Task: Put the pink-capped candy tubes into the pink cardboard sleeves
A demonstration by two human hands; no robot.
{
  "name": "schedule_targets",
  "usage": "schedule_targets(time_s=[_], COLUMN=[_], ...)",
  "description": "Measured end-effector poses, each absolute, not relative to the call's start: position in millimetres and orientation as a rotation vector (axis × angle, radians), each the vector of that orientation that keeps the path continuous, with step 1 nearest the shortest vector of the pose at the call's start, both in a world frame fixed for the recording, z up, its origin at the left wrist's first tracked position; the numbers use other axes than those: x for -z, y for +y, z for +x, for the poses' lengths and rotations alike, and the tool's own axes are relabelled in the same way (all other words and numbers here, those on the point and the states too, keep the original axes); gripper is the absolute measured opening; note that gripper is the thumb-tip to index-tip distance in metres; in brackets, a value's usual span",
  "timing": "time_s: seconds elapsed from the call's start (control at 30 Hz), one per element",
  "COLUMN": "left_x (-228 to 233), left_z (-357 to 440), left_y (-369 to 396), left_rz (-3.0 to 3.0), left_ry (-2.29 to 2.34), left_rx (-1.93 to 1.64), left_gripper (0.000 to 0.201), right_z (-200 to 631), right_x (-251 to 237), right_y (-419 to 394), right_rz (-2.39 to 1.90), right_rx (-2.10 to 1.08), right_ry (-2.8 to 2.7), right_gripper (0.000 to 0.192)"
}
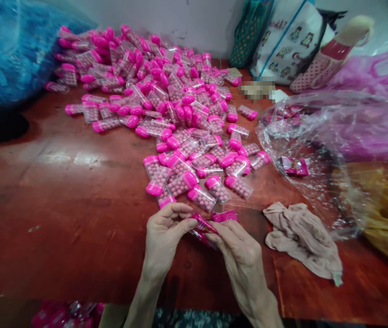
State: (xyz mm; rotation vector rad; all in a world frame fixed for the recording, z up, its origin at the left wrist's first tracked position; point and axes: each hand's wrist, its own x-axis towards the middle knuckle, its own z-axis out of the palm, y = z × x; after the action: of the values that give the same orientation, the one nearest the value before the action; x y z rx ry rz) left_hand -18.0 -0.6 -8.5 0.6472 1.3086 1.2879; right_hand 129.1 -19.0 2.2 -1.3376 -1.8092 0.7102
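Observation:
A magenta printed wrapper [201, 223] is stretched between both hands at the table's near edge. My left hand [162, 237] pinches its left side between thumb and fingers. On the other side, my right hand [241, 250] grips it, with the fingertips partly hidden. Whether anything is inside the wrapper I cannot tell. Just beyond the right hand lies another magenta wrapper [226, 215] with a ring pattern. Small clear bottles with pink caps, filled with pale pink balls, lie in front; the nearest bottle [202, 197] is close to my fingers.
A large heap of the bottles [166, 86] spreads toward the wall. Blue plastic bags [16, 54] stand at left. At right are a crumpled cloth [305, 239], a clear bag [320, 191] with magenta packets, and cloth bags [282, 41]. Below the table edge, a box holds pink items [67, 314].

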Motion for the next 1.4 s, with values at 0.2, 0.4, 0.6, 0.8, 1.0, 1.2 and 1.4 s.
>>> schedule_targets(time_s=[0.2, 0.4, 0.6, 0.8, 1.0, 1.2, 1.4], left_x=[7.2, 11.1, 6.8, 2.0, 6.7, 4.8, 3.5], left_z=[-12.7, -11.4, -19.0, -20.0, -19.3, -16.9, -31.4], left_y=[-4.8, -8.1, -5.6, -4.3, -4.2, -2.0, 1.9], left_rz=[0.838, 0.968, 0.920, 0.705, 0.881, 0.417, 0.132], left_ry=[1.471, 1.561, 1.254, 0.830, 0.953, 1.150, 1.219], left_rx=[-1.376, -1.381, -1.239, -1.244, -1.248, -1.381, -1.609], left_gripper=[0.011, 0.011, 0.012, 0.011, 0.025, 0.013, 0.020], right_z=[131.3, 128.2, 133.0, 133.0, 124.1, 126.3, 128.6], right_x=[-3.8, -1.7, -3.0, -9.2, -7.4, -10.6, -12.1], right_y=[-19.9, -21.2, -17.4, -16.2, -15.8, -13.9, 14.6], right_rz=[-1.372, -1.406, -1.359, -1.237, -1.205, -1.226, -1.526], right_rx=[-0.900, -0.861, -0.878, -0.872, -0.741, -0.840, -0.487], right_ry=[-1.595, -1.456, -1.518, -1.600, -1.681, -1.712, -1.794], right_gripper=[0.014, 0.015, 0.011, 0.013, 0.012, 0.013, 0.012])
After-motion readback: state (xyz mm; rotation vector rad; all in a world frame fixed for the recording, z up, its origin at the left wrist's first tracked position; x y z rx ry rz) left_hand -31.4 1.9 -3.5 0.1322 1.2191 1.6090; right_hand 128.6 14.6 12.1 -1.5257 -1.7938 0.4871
